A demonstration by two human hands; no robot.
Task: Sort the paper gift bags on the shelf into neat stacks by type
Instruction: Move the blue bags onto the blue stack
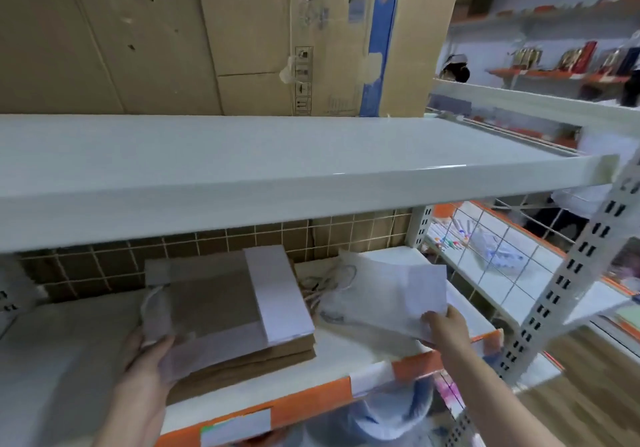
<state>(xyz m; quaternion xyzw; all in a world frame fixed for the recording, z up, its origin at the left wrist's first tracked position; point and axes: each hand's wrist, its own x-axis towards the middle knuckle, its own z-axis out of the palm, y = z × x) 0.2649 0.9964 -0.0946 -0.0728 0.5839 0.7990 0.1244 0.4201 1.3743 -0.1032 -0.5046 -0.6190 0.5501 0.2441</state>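
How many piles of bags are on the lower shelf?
2: a brown stack under the left hand, and a white pile the right hand is pinching. More may be hidden.

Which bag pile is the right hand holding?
The white bags on the right of the lower shelf; the right hand pinches their near edge. The brown stack to their left is under the left hand.
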